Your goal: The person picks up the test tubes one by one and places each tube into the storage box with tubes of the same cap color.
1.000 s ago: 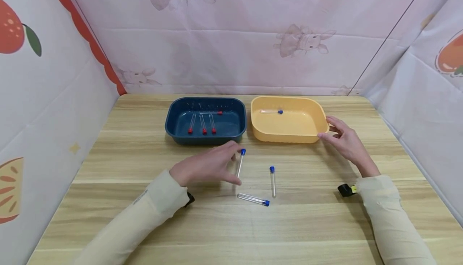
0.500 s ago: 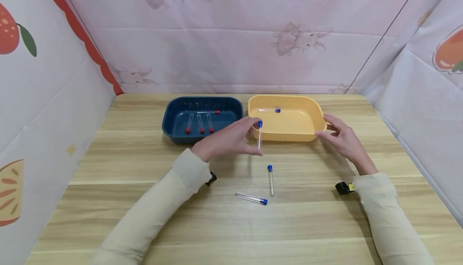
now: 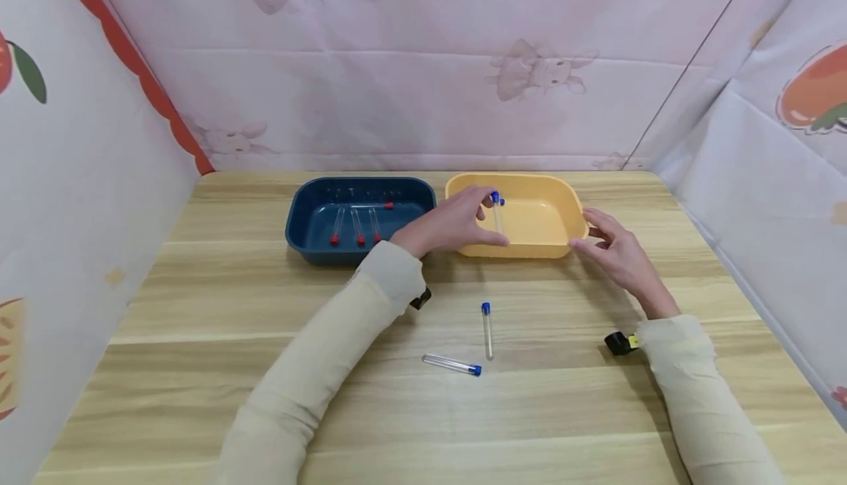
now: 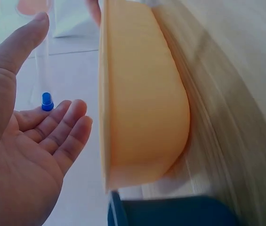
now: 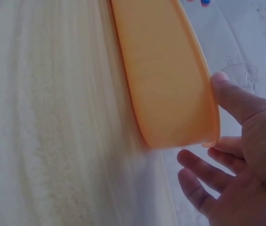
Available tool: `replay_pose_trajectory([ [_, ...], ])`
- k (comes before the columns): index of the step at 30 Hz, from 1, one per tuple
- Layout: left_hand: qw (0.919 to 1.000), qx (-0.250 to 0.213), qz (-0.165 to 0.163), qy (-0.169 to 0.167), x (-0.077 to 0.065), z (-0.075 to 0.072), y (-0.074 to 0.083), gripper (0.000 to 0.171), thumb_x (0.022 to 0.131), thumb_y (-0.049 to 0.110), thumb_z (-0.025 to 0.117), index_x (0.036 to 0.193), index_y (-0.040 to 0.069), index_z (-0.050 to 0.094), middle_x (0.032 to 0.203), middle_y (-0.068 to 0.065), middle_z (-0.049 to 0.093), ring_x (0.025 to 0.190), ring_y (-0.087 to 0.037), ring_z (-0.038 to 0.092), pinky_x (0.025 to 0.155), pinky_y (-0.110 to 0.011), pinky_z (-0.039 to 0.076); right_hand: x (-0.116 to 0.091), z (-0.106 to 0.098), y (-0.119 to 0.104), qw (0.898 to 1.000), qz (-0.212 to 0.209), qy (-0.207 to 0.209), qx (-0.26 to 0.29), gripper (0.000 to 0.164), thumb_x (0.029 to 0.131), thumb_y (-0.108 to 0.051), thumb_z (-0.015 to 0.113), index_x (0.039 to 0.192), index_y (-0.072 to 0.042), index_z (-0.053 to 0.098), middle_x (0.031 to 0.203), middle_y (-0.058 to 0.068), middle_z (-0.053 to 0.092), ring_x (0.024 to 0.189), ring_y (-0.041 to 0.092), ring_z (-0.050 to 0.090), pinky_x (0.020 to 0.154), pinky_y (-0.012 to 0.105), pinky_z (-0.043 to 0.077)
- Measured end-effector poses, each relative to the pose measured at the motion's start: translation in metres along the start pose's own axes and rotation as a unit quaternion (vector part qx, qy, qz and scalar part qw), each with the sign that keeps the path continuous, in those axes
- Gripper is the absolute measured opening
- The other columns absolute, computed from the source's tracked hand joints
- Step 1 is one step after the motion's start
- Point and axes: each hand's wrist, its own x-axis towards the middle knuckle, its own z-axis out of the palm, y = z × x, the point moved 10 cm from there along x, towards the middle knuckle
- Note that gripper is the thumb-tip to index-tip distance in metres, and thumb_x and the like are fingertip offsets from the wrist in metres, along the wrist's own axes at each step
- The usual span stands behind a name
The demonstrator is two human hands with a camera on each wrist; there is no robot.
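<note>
My left hand point(image 3: 456, 222) holds a test tube point(image 3: 498, 218) with a blue cap between thumb and fingertips, over the left part of the yellow tub point(image 3: 523, 252). In the left wrist view, the blue cap point(image 4: 47, 101) sits at the index fingertip and the clear tube runs up toward the thumb. Behind the hand, another blue-capped tube lies in the tub, mostly hidden. My right hand point(image 3: 620, 256) grips the tub's right end; the right wrist view shows the thumb point(image 5: 221, 78) on the rim and the index finger under its corner.
A dark blue tub point(image 3: 317, 256) stands left of the yellow one, with several red-capped test tubes point(image 3: 358, 226) in it. Two blue-capped tubes lie on the wooden table in front: one lengthwise tube point(image 3: 488, 332), one crosswise tube point(image 3: 451, 364). Printed cloth walls enclose the table.
My left hand has lifted the blue-capped test tube off the table and carried it right and away from me, over the yellow tub. My right hand has stayed at the tub's end.
</note>
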Motion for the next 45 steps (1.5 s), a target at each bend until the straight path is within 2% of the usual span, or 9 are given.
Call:
replay_pose_trajectory([
  [4, 0.9999, 0.000, -0.015, 0.008, 0.017, 0.004, -0.005, 0.086, 0.087, 0.053, 0.081, 0.151, 0.010, 0.043, 0.143, -0.009, 0.051, 0.120, -0.019, 0.054, 0.099, -0.033, 0.052, 0.001, 0.001, 0.002, 1.000, -0.002, 0.005, 0.002, 0.064, 0.096, -0.003, 0.072, 0.152, 0.009, 0.043, 0.159, 0.031, 0.034, 0.126, 0.052, 0.052, 0.085, 0.002, 0.041],
  [8, 0.9997, 0.007, -0.024, 0.001, 0.031, 0.011, -0.010, 0.080, 0.087, 0.054, 0.079, 0.145, 0.011, 0.046, 0.141, -0.008, 0.051, 0.119, -0.019, 0.053, 0.099, -0.031, 0.051, 0.000, -0.001, 0.003, 1.000, -0.004, 0.010, 0.006, 0.065, 0.095, -0.004, 0.074, 0.152, 0.007, 0.044, 0.160, 0.030, 0.035, 0.126, 0.050, 0.053, 0.084, 0.001, 0.042],
  [14, 0.9996, 0.021, -0.019, -0.003, 0.051, 0.022, -0.012, 0.071, 0.088, 0.051, 0.080, 0.136, 0.007, 0.051, 0.136, -0.009, 0.053, 0.118, -0.020, 0.052, 0.100, -0.032, 0.048, -0.001, -0.003, 0.004, 1.000, -0.004, 0.016, 0.005, 0.066, 0.094, -0.007, 0.077, 0.152, 0.002, 0.047, 0.159, 0.025, 0.039, 0.126, 0.046, 0.056, 0.083, 0.004, 0.045],
  [20, 0.9994, 0.030, -0.011, -0.008, 0.065, 0.035, -0.009, 0.061, 0.088, 0.050, 0.081, 0.126, 0.007, 0.057, 0.129, -0.008, 0.057, 0.115, -0.020, 0.054, 0.094, -0.031, 0.051, -0.003, 0.002, -0.002, 1.000, -0.006, 0.008, 0.011, 0.066, 0.094, -0.007, 0.076, 0.152, 0.003, 0.046, 0.160, 0.025, 0.038, 0.126, 0.047, 0.056, 0.082, 0.004, 0.045],
  [25, 0.9987, 0.048, -0.012, -0.011, 0.072, 0.043, -0.008, 0.053, 0.089, 0.048, 0.081, 0.114, 0.007, 0.059, 0.123, -0.008, 0.059, 0.110, -0.019, 0.055, 0.091, -0.030, 0.050, -0.001, 0.005, 0.000, 1.000, -0.005, 0.004, 0.015, 0.066, 0.095, -0.004, 0.075, 0.153, 0.005, 0.045, 0.161, 0.026, 0.036, 0.127, 0.049, 0.055, 0.082, 0.003, 0.045],
  [32, 0.9953, 0.093, -0.029, -0.004, 0.076, 0.055, -0.014, 0.068, 0.087, 0.050, 0.082, 0.130, 0.003, 0.057, 0.128, -0.009, 0.059, 0.113, -0.018, 0.054, 0.101, -0.031, 0.046, -0.004, 0.006, 0.001, 1.000, -0.004, 0.003, 0.020, 0.066, 0.095, -0.003, 0.075, 0.152, 0.006, 0.044, 0.160, 0.028, 0.035, 0.127, 0.050, 0.055, 0.083, 0.004, 0.046],
  [36, 0.9923, 0.117, -0.040, 0.003, 0.076, 0.058, -0.018, 0.069, 0.086, 0.051, 0.082, 0.130, 0.003, 0.058, 0.130, -0.008, 0.059, 0.115, -0.019, 0.055, 0.102, -0.032, 0.046, -0.005, 0.005, -0.002, 1.000, -0.006, 0.004, 0.018, 0.066, 0.095, -0.005, 0.076, 0.152, 0.005, 0.045, 0.160, 0.028, 0.036, 0.126, 0.050, 0.055, 0.081, 0.004, 0.046],
  [42, 0.9854, 0.155, -0.065, -0.026, 0.074, 0.061, -0.024, 0.065, 0.091, 0.051, 0.077, 0.135, 0.008, 0.060, 0.141, -0.008, 0.058, 0.130, -0.021, 0.052, 0.106, -0.034, 0.046, -0.005, 0.005, -0.005, 1.000, -0.008, 0.005, 0.019, 0.066, 0.095, -0.006, 0.076, 0.152, 0.006, 0.045, 0.160, 0.027, 0.036, 0.127, 0.050, 0.055, 0.083, 0.004, 0.046],
  [45, 0.9830, 0.166, -0.069, -0.035, 0.074, 0.062, -0.025, 0.059, 0.092, 0.050, 0.076, 0.132, 0.008, 0.062, 0.139, -0.008, 0.060, 0.129, -0.022, 0.054, 0.105, -0.035, 0.047, -0.005, 0.006, -0.004, 1.000, -0.006, 0.003, 0.018, 0.066, 0.095, -0.007, 0.076, 0.152, 0.005, 0.045, 0.161, 0.026, 0.035, 0.127, 0.050, 0.054, 0.084, 0.004, 0.046],
])
